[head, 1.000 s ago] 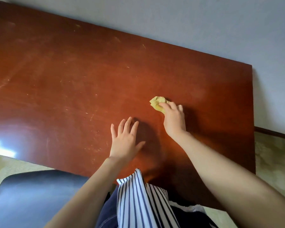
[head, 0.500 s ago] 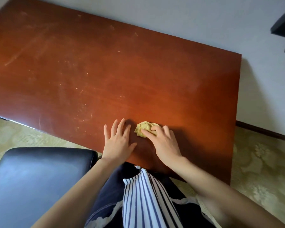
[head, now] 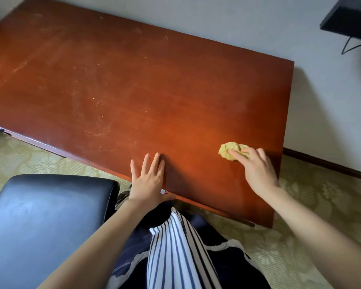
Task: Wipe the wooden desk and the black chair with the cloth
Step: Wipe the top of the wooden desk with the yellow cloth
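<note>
right grip (head: 256, 170) has its fingers curled over the balled-up yellow cloth (head: 229, 150) at the lower right of the bench (head: 133, 80), left grip (head: 148, 178) lies flat with fingers straight on the near edge. I'd spread the wad out, press evenly, overlap passes toward the scuffed upper left

We view from one wide-angle head-worn camera, facing forward and steeply down. The wooden desk (head: 133, 80) lies near, filling the upper frame; the black chair (head: 46, 215) sits nearer, lower left.
</note>
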